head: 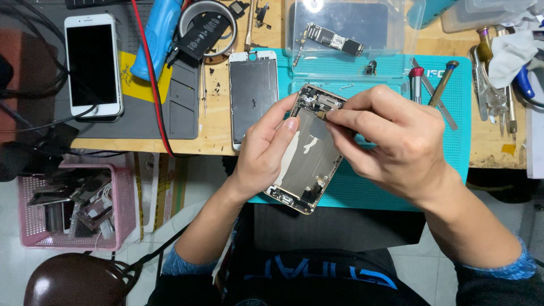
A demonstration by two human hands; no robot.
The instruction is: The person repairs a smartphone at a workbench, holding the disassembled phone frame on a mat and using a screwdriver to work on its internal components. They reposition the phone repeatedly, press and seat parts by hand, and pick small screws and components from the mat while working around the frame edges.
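Teal mat [453, 153], phone frame [309, 156] between hands

Lighting: bright, even, cool, from overhead as I read it. Shadows: soft, short, falling under both hands onto the teal mat [453, 147]. Glare: mild sheen on the white phone [92, 65] screen and clear plastic tray [345, 17]. Focus: sharp at centre; slight softness and wide-angle stretch at corners.
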